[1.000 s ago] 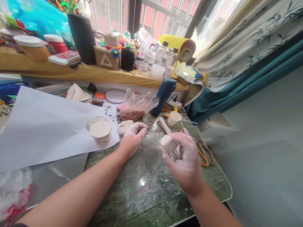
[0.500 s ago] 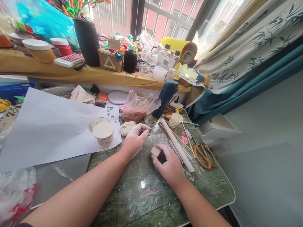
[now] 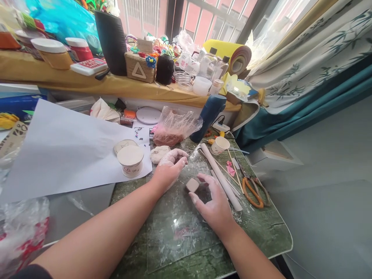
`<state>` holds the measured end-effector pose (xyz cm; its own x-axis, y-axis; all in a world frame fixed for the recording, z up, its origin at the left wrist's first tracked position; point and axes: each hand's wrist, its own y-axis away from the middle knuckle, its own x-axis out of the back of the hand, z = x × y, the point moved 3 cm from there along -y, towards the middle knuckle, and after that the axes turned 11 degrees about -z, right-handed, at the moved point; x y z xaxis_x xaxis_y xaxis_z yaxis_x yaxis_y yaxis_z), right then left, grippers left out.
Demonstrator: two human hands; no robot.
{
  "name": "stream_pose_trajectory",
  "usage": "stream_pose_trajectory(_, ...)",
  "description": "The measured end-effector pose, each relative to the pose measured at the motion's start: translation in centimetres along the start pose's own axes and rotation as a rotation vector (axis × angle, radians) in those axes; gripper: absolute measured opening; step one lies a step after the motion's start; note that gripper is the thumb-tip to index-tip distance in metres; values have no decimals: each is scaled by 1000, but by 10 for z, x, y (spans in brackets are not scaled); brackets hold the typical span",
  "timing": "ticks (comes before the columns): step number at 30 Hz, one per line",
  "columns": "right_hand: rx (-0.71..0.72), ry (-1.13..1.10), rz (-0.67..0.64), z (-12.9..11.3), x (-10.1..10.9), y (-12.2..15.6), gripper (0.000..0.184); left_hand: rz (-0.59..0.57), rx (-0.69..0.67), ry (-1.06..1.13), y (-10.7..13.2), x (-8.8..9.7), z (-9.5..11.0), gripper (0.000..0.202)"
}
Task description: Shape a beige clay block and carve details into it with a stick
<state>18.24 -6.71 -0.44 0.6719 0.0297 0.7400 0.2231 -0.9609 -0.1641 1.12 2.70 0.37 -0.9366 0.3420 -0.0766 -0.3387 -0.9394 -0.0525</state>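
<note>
My left hand (image 3: pixel 168 168) rests on the clear plastic sheet (image 3: pixel 177 228) that covers the green table, dusted white, its fingers loosely curled with nothing in them. Just beyond its fingertips lies a lump of pale clay (image 3: pixel 159 153). A small pale clay block (image 3: pixel 192 185) sits on the sheet. My right hand (image 3: pixel 213 203) is right beside it, thumb and fingers spread around it and touching its edge without closing. A long white rolling pin (image 3: pixel 221 176) lies to the right of that hand.
Orange-handled scissors (image 3: pixel 252 192) and thin sticks lie near the table's right edge. A small paper cup (image 3: pixel 220 145), a dark blue bottle (image 3: pixel 208 116) and a plastic bag (image 3: pixel 176 126) stand behind. A lidded tub (image 3: pixel 130 160) sits on white paper (image 3: pixel 64 147). A cluttered shelf (image 3: pixel 87 79) runs along the back.
My right hand has brought the clay block down from the air to the sheet and loosened its fingers around it. My left hand has stayed put.
</note>
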Motion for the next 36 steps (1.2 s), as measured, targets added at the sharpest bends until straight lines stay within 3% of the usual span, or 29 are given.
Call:
stream_pose_trajectory(3,-28,-7,-57,0,-8,-4,58,7,-9,-1,0,0,0,13)
stream_pose_trajectory(6,-98,-166,-57,-1,-7,-10,42,15,-16,-2,1,0,0,13)
stream_pose_trajectory(9,-182,-551,31,-6,9,-15,42,12,-9,-25,1,0,1,14)
stream_pose_trajectory(12,-129,-748,130,-21,35,-19,45,15,7,-52,1,1,2,14)
stream_pose_trajectory(14,-47,-696,191,-28,47,-16,44,26,6,-55,1,2,3,14)
stream_pose_trajectory(16,6,-540,176,-28,45,-10,45,35,-3,-50,1,2,2,15)
stream_pose_trajectory(20,71,-83,-103,-12,12,6,60,30,-12,-38,0,2,-1,15)
stream_pose_trajectory(22,109,27,-133,-6,-2,11,67,18,-13,-36,0,1,-2,15)
stream_pose_trajectory(26,100,31,-108,-7,-10,7,59,9,-13,-23,1,1,-1,13)
stream_pose_trajectory(30,53,-116,-129,-19,1,-5,39,23,-7,-29,0,2,-1,15)
stream_pose_trajectory(34,64,-414,146,-29,28,-9,41,18,-15,-57,-1,3,-2,17)
stream_pose_trajectory(36,109,-375,224,-28,34,-8,40,20,-13,-48,-1,3,-2,17)
